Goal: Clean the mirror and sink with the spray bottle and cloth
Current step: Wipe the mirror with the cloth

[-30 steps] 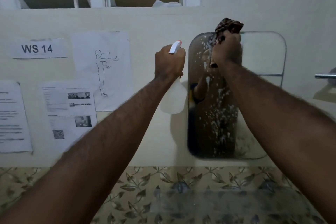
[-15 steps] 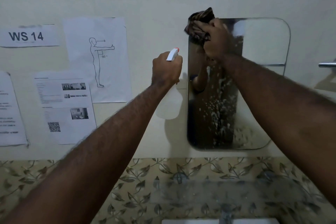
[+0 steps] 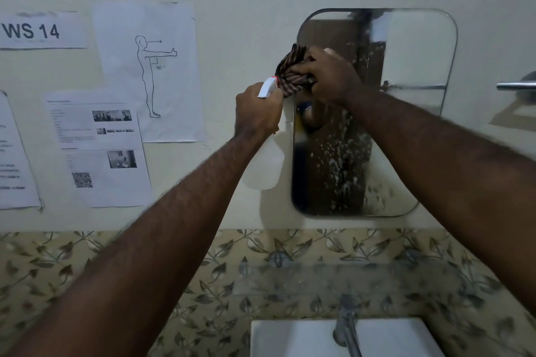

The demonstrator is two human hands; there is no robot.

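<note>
A rounded wall mirror (image 3: 406,113) hangs above the white sink (image 3: 293,339); foam specks cover its lower left part. My right hand (image 3: 330,78) presses a bunched brown striped cloth (image 3: 291,71) against the mirror's upper left edge. My left hand (image 3: 256,111) grips a white spray bottle (image 3: 265,162) by its neck, just left of the mirror; its white and red nozzle (image 3: 268,87) sits right beside the cloth. The bottle's body hangs below my fist.
A metal tap (image 3: 346,324) rises over the sink, against leaf-patterned tiles (image 3: 87,264). Paper sheets are taped to the wall at left, including a "WS 14" label (image 3: 32,30) and a posture diagram (image 3: 150,72). A metal bar (image 3: 516,85) juts out at far right.
My right hand has dragged the cloth from the mirror's top edge leftward, then down its left side toward the bottle's nozzle. The view has tilted down, bringing the sink and tap into sight.
</note>
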